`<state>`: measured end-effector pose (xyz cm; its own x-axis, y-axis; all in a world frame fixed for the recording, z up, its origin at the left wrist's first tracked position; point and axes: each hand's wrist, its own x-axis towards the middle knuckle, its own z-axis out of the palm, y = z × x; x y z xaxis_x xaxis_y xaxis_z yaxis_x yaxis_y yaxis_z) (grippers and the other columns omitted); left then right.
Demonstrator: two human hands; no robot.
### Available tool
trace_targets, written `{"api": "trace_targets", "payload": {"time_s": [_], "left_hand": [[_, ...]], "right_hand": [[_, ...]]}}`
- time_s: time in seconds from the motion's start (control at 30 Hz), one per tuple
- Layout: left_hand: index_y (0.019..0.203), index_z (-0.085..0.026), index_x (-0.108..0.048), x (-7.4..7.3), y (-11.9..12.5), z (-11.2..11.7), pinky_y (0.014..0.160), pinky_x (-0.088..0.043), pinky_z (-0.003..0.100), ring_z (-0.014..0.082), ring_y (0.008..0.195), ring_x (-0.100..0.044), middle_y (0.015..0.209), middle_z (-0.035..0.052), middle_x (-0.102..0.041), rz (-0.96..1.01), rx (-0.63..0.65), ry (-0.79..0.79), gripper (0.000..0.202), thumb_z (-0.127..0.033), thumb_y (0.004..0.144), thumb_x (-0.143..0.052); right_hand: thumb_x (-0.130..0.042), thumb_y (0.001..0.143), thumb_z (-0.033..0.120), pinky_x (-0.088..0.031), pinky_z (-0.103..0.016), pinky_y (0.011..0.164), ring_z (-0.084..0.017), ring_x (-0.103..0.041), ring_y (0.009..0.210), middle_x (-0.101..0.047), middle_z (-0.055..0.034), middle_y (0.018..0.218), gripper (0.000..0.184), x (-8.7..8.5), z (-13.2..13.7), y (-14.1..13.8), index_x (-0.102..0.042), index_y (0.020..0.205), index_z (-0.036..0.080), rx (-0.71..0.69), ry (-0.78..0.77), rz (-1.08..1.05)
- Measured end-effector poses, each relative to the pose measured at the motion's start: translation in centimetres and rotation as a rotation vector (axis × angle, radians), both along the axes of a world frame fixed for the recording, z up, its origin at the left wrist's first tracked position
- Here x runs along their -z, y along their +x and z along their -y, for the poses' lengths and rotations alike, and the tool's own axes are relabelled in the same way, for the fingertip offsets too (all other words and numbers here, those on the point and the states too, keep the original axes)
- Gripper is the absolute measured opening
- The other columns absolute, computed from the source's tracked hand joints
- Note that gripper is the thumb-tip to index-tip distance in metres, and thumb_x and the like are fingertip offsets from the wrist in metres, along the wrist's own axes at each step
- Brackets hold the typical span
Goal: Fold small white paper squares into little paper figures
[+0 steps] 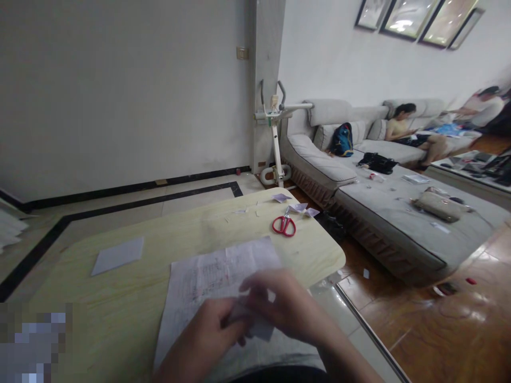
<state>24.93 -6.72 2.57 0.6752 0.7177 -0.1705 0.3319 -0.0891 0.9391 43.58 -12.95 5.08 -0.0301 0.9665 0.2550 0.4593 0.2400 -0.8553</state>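
Observation:
Close to my body, over a large printed sheet of paper, both hands grip a small white piece of paper. My left hand has thumb and fingers closed on its left side. From above and the right, my right hand curls its fingers onto the same piece. The fingers partly cover the paper, so its folds cannot be made out. Red-handled scissors lie beyond the sheet, beside small folded paper pieces. A white rectangle of paper rests at the left.
The pale yellow table has a rounded right corner, with narrow paper scraps near its far edge. A grey sofa stands to the right, holding bags; two people sit farther back. White exercise equipment stands by the wall.

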Motion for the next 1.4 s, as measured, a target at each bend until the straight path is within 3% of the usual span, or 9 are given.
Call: {"api": "trace_targets", "payload": {"time_s": [0.13, 0.23, 0.53, 0.67, 0.87, 1.1, 1.2, 1.27, 1.4], "left_hand": [[0.065, -0.018, -0.071, -0.1, 0.9, 1.5, 0.052, -0.049, 0.025, 0.0168, 0.051, -0.063, 0.055, 0.0025, -0.071, 0.156, -0.376, -0.051, 0.031, -0.041, 0.084, -0.062], [0.066, -0.017, -0.071, -0.5, 1.8, 2.8, 0.051, -0.051, 0.027, 0.0178, 0.050, -0.063, 0.055, 0.0019, -0.070, 0.249, -0.559, -0.092, 0.030, -0.043, 0.081, -0.065], [0.085, -0.018, -0.076, -0.8, 1.1, 1.8, 0.051, -0.050, 0.022, 0.0172, 0.058, -0.066, 0.068, 0.0014, -0.073, 0.237, -0.588, -0.112, 0.030, -0.045, 0.072, -0.074], [0.075, -0.016, -0.072, -1.0, 1.6, 2.4, 0.042, -0.045, 0.021, 0.0145, 0.045, -0.058, 0.052, -0.0014, -0.063, 0.204, -0.604, -0.129, 0.031, -0.047, 0.075, -0.072], [0.072, -0.017, -0.071, -0.2, 2.1, 3.1, 0.045, -0.048, 0.021, 0.0152, 0.051, -0.062, 0.057, -0.0006, -0.066, 0.288, -0.618, -0.181, 0.028, -0.045, 0.075, -0.072], [0.077, -0.020, -0.076, 0.5, 1.2, 2.7, 0.054, -0.055, 0.021, 0.0170, 0.061, -0.070, 0.070, -0.0002, -0.076, 0.230, -0.510, 0.184, 0.017, -0.035, 0.082, -0.070], [0.084, -0.020, -0.075, 1.1, 0.6, 2.7, 0.061, -0.056, 0.021, 0.0151, 0.065, -0.070, 0.076, -0.0011, -0.077, 0.258, -0.581, 0.594, 0.005, -0.020, 0.085, -0.070], [0.094, -0.019, -0.074, 1.2, 0.2, 2.4, 0.077, -0.057, 0.027, 0.0169, 0.079, -0.072, 0.088, 0.0016, -0.077, 0.287, -0.591, 0.937, 0.017, -0.006, 0.084, -0.069], [0.104, -0.012, -0.072, 0.7, 0.2, 1.7, 0.088, -0.054, 0.036, 0.0241, 0.102, -0.065, 0.104, 0.0092, -0.072, 0.301, -0.405, 1.286, 0.029, 0.005, 0.081, -0.067]], "right_hand": [[-0.073, 0.083, 0.027, -0.052, -0.028, 0.069, -0.018, -0.066, 0.077, -0.072, -0.0018, 0.085, 0.026, 0.6, -0.1, -0.1, -0.069, 0.108, 0.022, 0.173, 0.000, -0.182], [-0.069, 0.085, 0.032, -0.050, -0.026, 0.062, -0.016, -0.061, 0.069, -0.066, -0.0011, 0.074, 0.015, 1.3, -0.1, -0.7, -0.069, 0.084, 0.018, 0.191, -0.093, -0.291], [-0.065, 0.087, 0.036, -0.033, -0.022, 0.045, -0.010, -0.046, 0.050, -0.046, 0.0050, 0.051, 0.039, 0.3, 0.0, -1.2, -0.050, 0.055, 0.018, 0.100, -0.268, -0.367], [-0.066, 0.086, 0.033, -0.036, -0.022, 0.050, -0.011, -0.047, 0.054, -0.050, 0.0045, 0.057, 0.029, 0.6, -0.1, -1.3, -0.059, 0.063, 0.017, 0.145, -0.206, -0.402], [-0.067, 0.085, 0.029, -0.043, -0.024, 0.059, -0.014, -0.055, 0.063, -0.062, 0.0006, 0.066, 0.018, 1.1, 0.1, -1.4, -0.067, 0.073, 0.016, 0.235, -0.109, -0.364], [-0.065, 0.086, 0.024, -0.045, -0.026, 0.063, -0.015, -0.057, 0.065, -0.063, -0.0006, 0.067, 0.016, 0.7, 0.5, -1.2, -0.067, 0.072, 0.017, 0.187, -0.069, -0.277], [-0.063, 0.087, 0.026, -0.045, -0.028, 0.067, -0.017, -0.056, 0.071, -0.063, -0.0012, 0.073, 0.014, 1.0, 0.4, -0.9, -0.064, 0.075, 0.018, 0.271, 0.007, -0.320], [-0.062, 0.089, 0.028, -0.044, -0.029, 0.068, -0.017, -0.055, 0.071, -0.061, -0.0011, 0.074, 0.017, 1.1, 0.5, -0.9, -0.061, 0.075, 0.019, 0.320, 0.029, -0.338], [-0.063, 0.087, 0.038, -0.045, -0.031, 0.071, -0.019, -0.056, 0.074, -0.061, -0.0020, 0.075, 0.022, 1.3, 0.9, -1.9, -0.063, 0.077, 0.019, 0.171, -0.046, -0.368]]}}
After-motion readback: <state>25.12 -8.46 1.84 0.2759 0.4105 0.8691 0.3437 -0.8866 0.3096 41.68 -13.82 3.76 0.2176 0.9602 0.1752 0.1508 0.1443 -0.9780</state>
